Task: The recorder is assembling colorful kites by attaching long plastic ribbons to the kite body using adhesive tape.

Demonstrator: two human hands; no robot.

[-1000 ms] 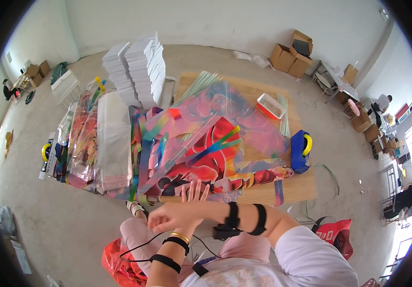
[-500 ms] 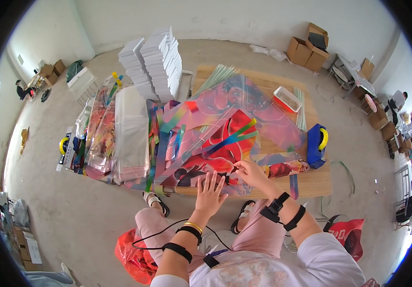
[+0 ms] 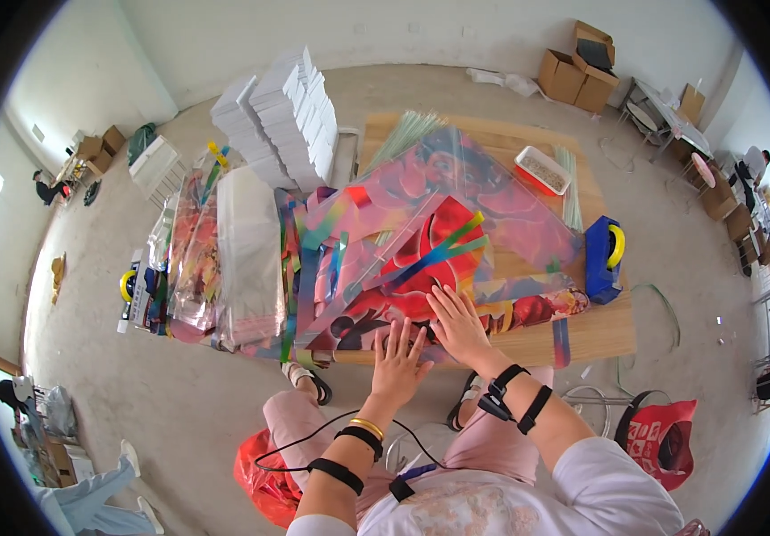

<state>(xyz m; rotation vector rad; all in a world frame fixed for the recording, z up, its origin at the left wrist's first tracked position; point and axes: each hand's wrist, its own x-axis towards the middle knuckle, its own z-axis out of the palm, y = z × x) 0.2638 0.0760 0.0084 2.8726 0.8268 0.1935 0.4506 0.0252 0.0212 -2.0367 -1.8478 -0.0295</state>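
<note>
My left hand [image 3: 397, 368] lies open, fingers spread, at the near edge of a brightly printed red and black kite-like sheet [image 3: 434, 237]. Just to its right, my right hand [image 3: 458, 329] rests open on the same sheet, fingers stretched out and pointing away from me. Neither hand holds anything. Rainbow ribbon strips [image 3: 443, 255] cross the sheet. Beneath and beyond it spreads a larger translucent pink and blue printed sheet [image 3: 528, 219]. Beside my right hand, a rolled or folded printed piece [image 3: 541, 309] stretches to the right.
Right on the wooden table [image 3: 595, 335] stand a blue tape dispenser [image 3: 600, 262] and a red-and-white tray [image 3: 543, 170]. Thin pale rods [image 3: 403, 141] lie at the back. Clear plastic bags [image 3: 251, 250] and tall stacks of white card [image 3: 296, 121] occupy the left.
My right hand has gone from bent, pinching fingers to lying flat on the sheet, shifting slightly nearer. My left hand stays flat in about the same place.
</note>
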